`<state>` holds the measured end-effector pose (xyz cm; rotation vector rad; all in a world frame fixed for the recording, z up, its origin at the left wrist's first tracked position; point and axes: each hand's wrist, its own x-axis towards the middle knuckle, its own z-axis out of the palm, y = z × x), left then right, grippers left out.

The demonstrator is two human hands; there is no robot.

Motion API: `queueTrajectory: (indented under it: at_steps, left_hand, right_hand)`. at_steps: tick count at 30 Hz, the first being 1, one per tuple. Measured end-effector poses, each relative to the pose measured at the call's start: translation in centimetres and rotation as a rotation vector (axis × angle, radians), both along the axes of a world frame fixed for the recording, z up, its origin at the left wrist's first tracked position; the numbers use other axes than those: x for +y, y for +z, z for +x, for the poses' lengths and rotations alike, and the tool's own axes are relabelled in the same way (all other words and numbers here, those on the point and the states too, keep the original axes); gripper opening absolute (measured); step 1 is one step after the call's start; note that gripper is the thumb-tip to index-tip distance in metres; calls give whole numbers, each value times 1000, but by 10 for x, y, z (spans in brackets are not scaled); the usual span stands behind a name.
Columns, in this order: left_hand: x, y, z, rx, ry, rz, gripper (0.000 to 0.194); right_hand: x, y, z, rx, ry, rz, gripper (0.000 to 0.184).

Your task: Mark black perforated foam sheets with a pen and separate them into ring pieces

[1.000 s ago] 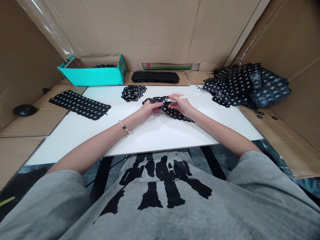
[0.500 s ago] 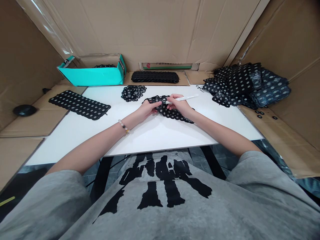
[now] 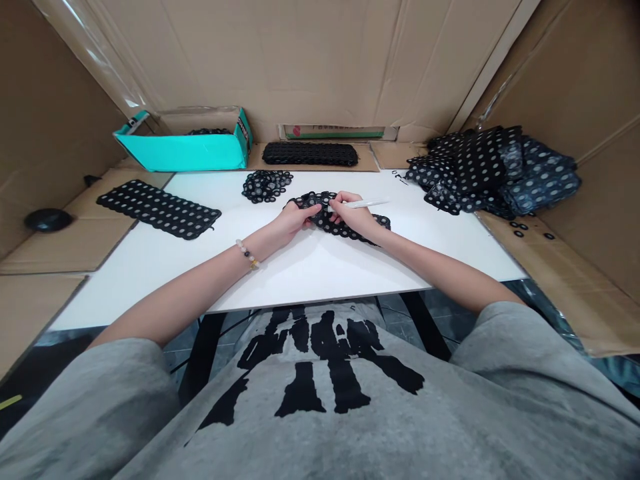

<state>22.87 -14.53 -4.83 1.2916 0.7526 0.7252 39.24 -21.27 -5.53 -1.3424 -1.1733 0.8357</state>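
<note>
Fingers [image 3: 311,211] of both hands curl closely around a black perforated strip [image 3: 345,227], which rests partly lifted on the white tabletop [image 3: 400,267] between the forearms. The right hand [image 3: 356,215] also pinches a slim white tool [image 3: 367,203] pointing away to the right; the left hand [image 3: 299,220] holds the strip's edge. Nearby lie a heap of black rings [image 3: 267,186], a flat perforated sheet [image 3: 159,209], a turquoise box [image 3: 183,153], and a large pile of dotted sheets [image 3: 493,173].
</note>
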Motion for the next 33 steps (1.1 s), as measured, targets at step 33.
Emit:
queueTrajectory:
  at_steps: [33]
  left_hand:
    - [8, -3, -6, 63, -45, 41, 25]
  right_hand:
    - [-1, 0, -3, -274, -38, 86, 29]
